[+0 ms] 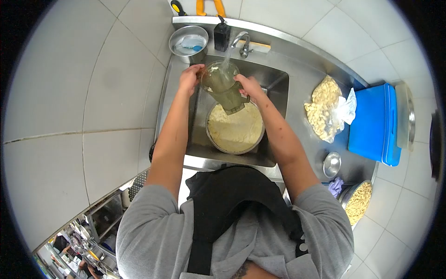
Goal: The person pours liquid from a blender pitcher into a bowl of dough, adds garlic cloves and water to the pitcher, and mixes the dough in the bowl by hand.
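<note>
A see-through, greenish blender jug [222, 90] is tilted over the sink, its mouth under the running tap [241, 42]. Pale residue clings to its inner wall near the rim. My left hand [190, 78] grips the rim on the left side. On the right, my right hand [249, 87] holds the jug at its rim and handle, the thumb over the edge. Directly below the jug, a round metal bowl [210, 138] sits in the sink [273, 149]. Pale yellow food [234, 129] fills it; I cannot tell its kind.
Behind the sink stand a metal bowl [189, 43] with a blue item inside and a black pump bottle [222, 36]. To the right are a clear bag of pale pieces [323, 107], a blue bin [371, 123], a small metal bowl [331, 164] and a container of pale strips [357, 204].
</note>
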The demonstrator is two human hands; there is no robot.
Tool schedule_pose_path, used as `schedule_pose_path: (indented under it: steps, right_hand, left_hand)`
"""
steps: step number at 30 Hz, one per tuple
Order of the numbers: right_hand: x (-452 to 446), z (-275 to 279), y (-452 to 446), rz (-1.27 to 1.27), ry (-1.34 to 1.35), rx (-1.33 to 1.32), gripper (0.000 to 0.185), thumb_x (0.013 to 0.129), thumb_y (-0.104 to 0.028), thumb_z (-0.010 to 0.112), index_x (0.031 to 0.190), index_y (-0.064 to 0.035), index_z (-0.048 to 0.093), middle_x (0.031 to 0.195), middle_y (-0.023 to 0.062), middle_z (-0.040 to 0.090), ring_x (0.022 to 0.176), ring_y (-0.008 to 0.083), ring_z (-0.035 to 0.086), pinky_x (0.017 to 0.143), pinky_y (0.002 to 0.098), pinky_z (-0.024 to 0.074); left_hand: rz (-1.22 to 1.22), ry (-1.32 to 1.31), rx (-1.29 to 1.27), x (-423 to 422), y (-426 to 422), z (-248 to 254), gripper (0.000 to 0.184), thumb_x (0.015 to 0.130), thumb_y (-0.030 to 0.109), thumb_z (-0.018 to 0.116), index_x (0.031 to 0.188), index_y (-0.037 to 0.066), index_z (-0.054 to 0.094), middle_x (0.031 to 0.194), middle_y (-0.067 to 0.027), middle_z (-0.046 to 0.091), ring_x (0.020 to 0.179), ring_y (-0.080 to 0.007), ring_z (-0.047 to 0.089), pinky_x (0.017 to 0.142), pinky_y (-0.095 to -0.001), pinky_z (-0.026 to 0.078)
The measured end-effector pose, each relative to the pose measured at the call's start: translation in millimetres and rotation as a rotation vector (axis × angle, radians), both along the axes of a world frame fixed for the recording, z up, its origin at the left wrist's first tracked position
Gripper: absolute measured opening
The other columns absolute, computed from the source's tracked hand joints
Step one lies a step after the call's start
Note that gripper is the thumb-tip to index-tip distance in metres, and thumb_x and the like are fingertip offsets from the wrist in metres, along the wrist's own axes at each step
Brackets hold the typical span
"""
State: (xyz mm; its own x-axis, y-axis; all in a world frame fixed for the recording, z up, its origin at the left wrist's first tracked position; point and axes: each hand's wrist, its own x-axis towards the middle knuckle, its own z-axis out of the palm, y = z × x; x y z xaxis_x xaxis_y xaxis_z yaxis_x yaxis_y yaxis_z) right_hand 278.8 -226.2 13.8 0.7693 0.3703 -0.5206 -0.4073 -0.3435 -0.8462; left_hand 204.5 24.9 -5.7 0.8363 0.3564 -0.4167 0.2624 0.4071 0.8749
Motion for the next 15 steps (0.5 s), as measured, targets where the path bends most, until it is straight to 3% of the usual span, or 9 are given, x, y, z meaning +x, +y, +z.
schedule_pose_path:
  steps: [7, 10, 15]
  right_hand:
    - [-1, 18, -15, -0.155, 0.014, 0.068, 0.041, 0.073, -0.04, 0.071, 0.064, -0.0033, 0.054, 0.058, 0.0033, 0.046, 0.049, 0.016, 0.044, 0.047, 0.0325, 0.0359]
    - [-13, 35, -23, -0.187, -0.005, -0.043, 0.043, 0.074, -0.039, 0.07, 0.067, 0.0018, 0.059, 0.061, 0.0056, 0.053, 0.051, 0.0169, 0.05, 0.052, 0.0326, 0.0407]
    - [-24, 9, -23, -0.372, -0.109, -0.023, 0.054, 0.079, -0.04, 0.067, 0.084, 0.0138, 0.068, 0.073, 0.0147, 0.067, 0.063, 0.0189, 0.064, 0.063, 0.0336, 0.0484]
  left_hand:
    - [-0.11, 0.015, 0.103, -6, -19, 22, 0.028, 0.102, 0.021, 0.054, 0.124, 0.01, 0.068, 0.111, -0.003, 0.069, 0.091, -0.0091, 0.061, 0.075, -0.0246, 0.045]
    - [-0.147, -0.041, 0.113, 10, -27, 16, 0.03, 0.101, 0.02, 0.058, 0.127, 0.009, 0.066, 0.112, -0.0033, 0.069, 0.093, -0.0095, 0.061, 0.078, -0.0263, 0.046]
    - [-0.121, -0.077, 0.29, 45, -41, -10, 0.04, 0.099, 0.02, 0.061, 0.135, 0.004, 0.06, 0.113, -0.0043, 0.069, 0.098, -0.0122, 0.062, 0.085, -0.0287, 0.048]
